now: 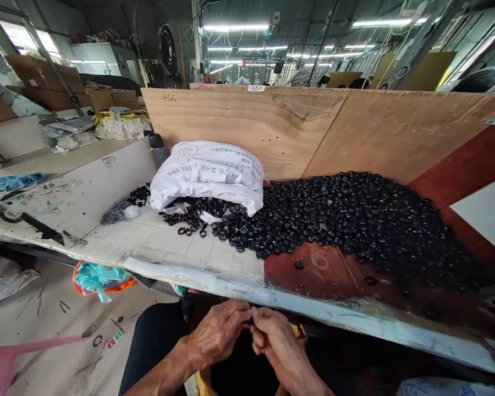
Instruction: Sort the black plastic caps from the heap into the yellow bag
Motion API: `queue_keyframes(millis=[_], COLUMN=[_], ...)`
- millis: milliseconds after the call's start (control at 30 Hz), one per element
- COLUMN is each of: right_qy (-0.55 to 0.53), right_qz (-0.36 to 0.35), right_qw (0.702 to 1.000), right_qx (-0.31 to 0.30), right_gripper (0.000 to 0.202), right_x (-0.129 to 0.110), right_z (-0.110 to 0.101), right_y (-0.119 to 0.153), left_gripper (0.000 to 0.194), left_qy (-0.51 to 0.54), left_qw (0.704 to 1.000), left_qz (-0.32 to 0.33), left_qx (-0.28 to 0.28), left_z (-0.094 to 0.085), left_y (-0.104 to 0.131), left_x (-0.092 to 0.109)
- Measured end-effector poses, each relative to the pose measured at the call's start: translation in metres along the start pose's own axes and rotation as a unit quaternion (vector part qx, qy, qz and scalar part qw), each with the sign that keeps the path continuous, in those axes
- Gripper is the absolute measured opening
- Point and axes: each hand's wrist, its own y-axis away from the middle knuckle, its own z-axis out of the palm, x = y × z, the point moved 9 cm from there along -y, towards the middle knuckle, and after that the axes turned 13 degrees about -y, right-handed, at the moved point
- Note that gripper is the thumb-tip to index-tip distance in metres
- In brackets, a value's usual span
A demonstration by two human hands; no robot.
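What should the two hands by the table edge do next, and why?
Perhaps the right hand should twist gently while the left hand steadies. Their fingertips come close together, as if on something small, though it's too hidden to tell. The black rings lie beyond, on the table, so reaching there can probably wait.

Glossy black rings (pixel 338 212) are heaped across the worktop (pixel 214 256), a few scattered singly at the near edge. A small dark piece (pixel 251 320), mostly hidden, is pinched between the left hand (pixel 219 333) and the right hand (pixel 274 334).
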Motion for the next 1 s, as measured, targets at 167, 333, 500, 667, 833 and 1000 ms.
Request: queue_keyframes(millis=[167, 333, 500, 667, 833, 1000], right_qy=[0.194, 0.217, 0.181, 0.2, 0.303, 0.394], right_qz=[0.001, -0.08, -0.099, -0.183, -0.405, -0.46], right_qw=[0.98, 0.972, 0.978, 0.961, 0.844, 0.761], right_qx=[-0.036, -0.036, -0.005, 0.058, 0.177, 0.234], right_gripper=[0.064, 0.064, 0.064, 0.051, 0.033, 0.029], right_x=[0.012, -0.012, -0.036, -0.07, -0.139, -0.173], right_z=[-0.023, -0.039, -0.047, -0.068, -0.095, -0.12], right_y=[-0.004, -0.004, -0.002, -0.005, -0.008, -0.033], left_gripper=[0.036, 0.059, 0.062, 0.072, 0.086, 0.086], left_qy=[-0.115, -0.288, -0.244, -0.27, -0.283, -0.278], left_qw=[0.974, 0.826, 0.857, 0.873, 0.872, 0.893], left_qz=[-0.188, -0.458, -0.437, -0.389, -0.378, -0.344], left_qx=[0.056, 0.16, 0.121, 0.117, 0.131, 0.084], left_z=[-0.067, -0.144, -0.124, -0.074, -0.037, -0.006], left_y=[0.005, 0.033, 0.007, -0.023, -0.04, -0.06], left_x=[-0.099, -0.26, -0.308, -0.28, -0.241, -0.201])
